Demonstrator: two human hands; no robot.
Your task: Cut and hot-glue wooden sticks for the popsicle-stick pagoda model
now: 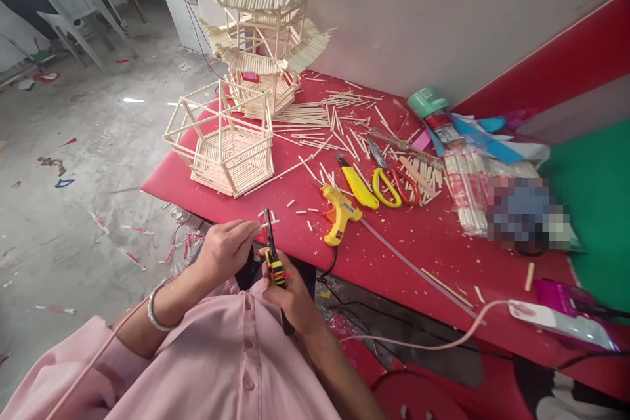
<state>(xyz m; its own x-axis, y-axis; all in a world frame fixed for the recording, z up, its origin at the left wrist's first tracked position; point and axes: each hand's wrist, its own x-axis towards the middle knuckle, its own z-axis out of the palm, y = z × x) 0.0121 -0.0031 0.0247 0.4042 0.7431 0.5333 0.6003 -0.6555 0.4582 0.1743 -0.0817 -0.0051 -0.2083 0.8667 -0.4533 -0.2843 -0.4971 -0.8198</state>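
My left hand (227, 248) pinches a thin wooden stick (268, 224) just off the near edge of the red table (423, 236). My right hand (290, 294) grips a small cutter with yellow-and-black handles (273, 256), its dark jaws closed around the stick. Both hands hover in front of my pink shirt. A hexagonal stick frame (224, 144) stands on the table's left corner. Behind it rises a tall stick-built tower with tiered roofs (263, 26).
A yellow glue gun (338, 210), a yellow utility knife (357, 185) and yellow-and-red scissors (391, 185) lie mid-table among several loose sticks. Packets of sticks (465, 187) and a green-capped bottle (429, 105) sit to the right. A white power strip (551, 318) and pink cable lie near the front edge.
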